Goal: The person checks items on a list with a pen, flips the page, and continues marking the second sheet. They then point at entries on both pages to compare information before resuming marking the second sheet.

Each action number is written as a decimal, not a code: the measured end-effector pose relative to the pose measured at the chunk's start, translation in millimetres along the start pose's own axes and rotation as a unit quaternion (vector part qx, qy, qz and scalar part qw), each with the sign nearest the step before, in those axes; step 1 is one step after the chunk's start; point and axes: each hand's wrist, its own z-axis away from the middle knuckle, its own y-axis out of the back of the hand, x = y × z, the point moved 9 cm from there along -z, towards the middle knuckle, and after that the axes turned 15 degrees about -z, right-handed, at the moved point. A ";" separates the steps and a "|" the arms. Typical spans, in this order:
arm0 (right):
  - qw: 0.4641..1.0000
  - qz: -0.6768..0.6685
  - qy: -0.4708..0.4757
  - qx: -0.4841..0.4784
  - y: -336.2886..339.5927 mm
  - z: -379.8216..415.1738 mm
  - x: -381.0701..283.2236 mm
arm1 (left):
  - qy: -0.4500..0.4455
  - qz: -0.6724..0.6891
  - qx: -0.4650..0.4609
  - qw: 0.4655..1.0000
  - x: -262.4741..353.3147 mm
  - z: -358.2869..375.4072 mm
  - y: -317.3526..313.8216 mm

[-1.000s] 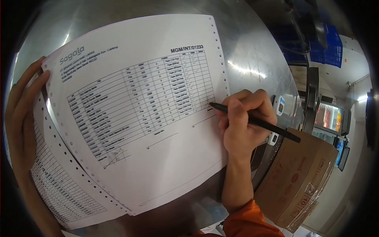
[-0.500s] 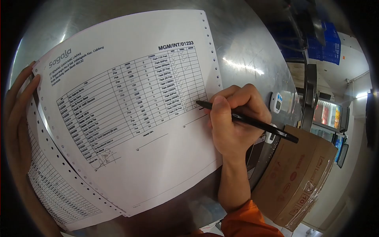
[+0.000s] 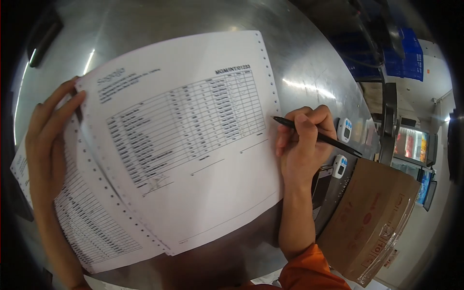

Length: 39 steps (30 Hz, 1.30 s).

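Observation:
A printed form on perforated paper, with a table of rows and tick marks in its right columns, lies over another printed sheet. My left hand is at the left edge, its fingers closed on the upper left corner of the form. In my right hand is a black pen, pinched between thumb and fingers. The pen tip points left, over the form's right margin beside the table. That hand's lower side is near the form's right edge.
The papers lie on a shiny metal table. Two white digital devices, an upper one and a lower one, are right of my right hand. A cardboard box stands at the lower right. Behind are blue crates and a glass-fronted fridge.
The pen tip has moved off the tick columns to the right margin. The form sits lower and further right in view, and the camera view has shifted. Both hands keep their holds.

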 end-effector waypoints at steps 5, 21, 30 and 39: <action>0.999 0.024 0.028 0.018 7.4 0.3 2.5 | -0.007 0.114 0.055 0.992 8.7 -8.7 13.0; 0.998 0.057 0.011 -0.029 -15.5 0.8 5.6 | -0.042 0.134 0.045 0.989 2.1 1.1 13.7; 0.998 0.043 0.029 -0.030 -9.7 -8.6 2.4 | -0.024 0.120 0.051 0.991 8.3 -4.5 6.8; 0.996 0.039 0.043 -0.066 -5.6 5.2 -13.2 | -0.010 0.094 0.061 0.994 9.5 1.2 7.6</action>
